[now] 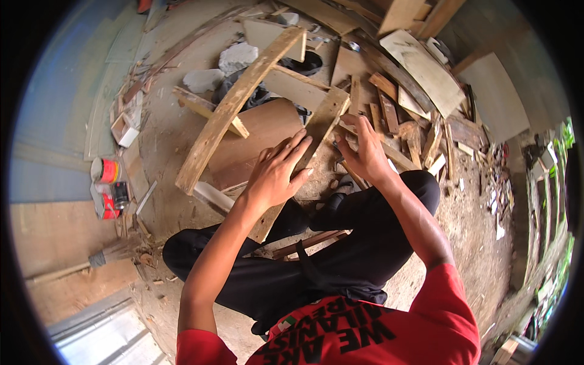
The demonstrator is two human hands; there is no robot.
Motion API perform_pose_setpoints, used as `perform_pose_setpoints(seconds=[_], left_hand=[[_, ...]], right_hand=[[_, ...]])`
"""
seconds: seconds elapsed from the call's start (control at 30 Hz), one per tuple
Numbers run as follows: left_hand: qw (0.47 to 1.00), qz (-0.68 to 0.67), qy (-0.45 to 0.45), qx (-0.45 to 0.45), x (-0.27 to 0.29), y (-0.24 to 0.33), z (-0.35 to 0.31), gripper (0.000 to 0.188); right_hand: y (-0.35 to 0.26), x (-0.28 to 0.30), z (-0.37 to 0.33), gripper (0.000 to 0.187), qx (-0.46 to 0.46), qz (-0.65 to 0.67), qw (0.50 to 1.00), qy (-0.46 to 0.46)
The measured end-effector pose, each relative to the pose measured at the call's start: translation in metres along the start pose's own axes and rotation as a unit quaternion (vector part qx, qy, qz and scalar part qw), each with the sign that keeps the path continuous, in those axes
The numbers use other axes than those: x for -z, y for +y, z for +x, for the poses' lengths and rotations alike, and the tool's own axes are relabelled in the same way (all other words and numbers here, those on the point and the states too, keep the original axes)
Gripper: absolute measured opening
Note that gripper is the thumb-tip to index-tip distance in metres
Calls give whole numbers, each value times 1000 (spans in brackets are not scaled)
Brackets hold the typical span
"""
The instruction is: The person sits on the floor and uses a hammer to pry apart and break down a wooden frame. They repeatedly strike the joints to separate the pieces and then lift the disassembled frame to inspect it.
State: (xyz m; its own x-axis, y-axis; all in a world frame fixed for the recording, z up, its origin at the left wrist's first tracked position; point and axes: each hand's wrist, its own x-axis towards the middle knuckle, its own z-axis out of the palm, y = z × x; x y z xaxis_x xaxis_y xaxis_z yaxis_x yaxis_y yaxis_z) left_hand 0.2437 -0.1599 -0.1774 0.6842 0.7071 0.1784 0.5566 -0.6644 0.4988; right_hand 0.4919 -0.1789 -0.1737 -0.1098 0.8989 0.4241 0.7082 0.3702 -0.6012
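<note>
My left hand (281,165) lies on a wooden plank (329,114) that slants up from between my legs, its fingers stretched out along the face. Beside the plank's right edge is my right hand (367,151), with thumb and forefinger apart and the other fingers curled; I see nothing held in it. Just left of the plank stands a longer wooden beam (234,100), with a short crosspiece (204,109) meeting it. Behind both is a brown board (258,134). The plank's lower part is partly hidden by my left hand and wrist.
Scrap wood (389,112) is heaped at the far right, with a pale curved panel (423,73) over it. Concrete chunks (238,58) lie beyond the beam. Red cans (106,171) and a brush (112,252) are on the left. My crossed legs (292,267) surround the plank's near end.
</note>
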Motion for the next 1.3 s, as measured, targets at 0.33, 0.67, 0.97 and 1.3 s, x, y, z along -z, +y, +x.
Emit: perform_pose_setpoints(seconds=[0.33, 0.67, 0.97, 1.3], left_hand=[[1000, -22, -12, -10, -32, 6, -3, 65], [1000, -20, 10, 2, 2, 2, 2, 63], [998, 42, -14, 38, 24, -10, -10, 63], [661, -353, 470, 467, 19, -45, -171, 45]], right_hand=[[52, -16, -59, 53, -330, 216, 919, -11], [111, -49, 5, 70, -204, 203, 953, 94], [132, -92, 46, 47, -124, 117, 984, 42], [113, -82, 34, 28, -174, 68, 980, 75]])
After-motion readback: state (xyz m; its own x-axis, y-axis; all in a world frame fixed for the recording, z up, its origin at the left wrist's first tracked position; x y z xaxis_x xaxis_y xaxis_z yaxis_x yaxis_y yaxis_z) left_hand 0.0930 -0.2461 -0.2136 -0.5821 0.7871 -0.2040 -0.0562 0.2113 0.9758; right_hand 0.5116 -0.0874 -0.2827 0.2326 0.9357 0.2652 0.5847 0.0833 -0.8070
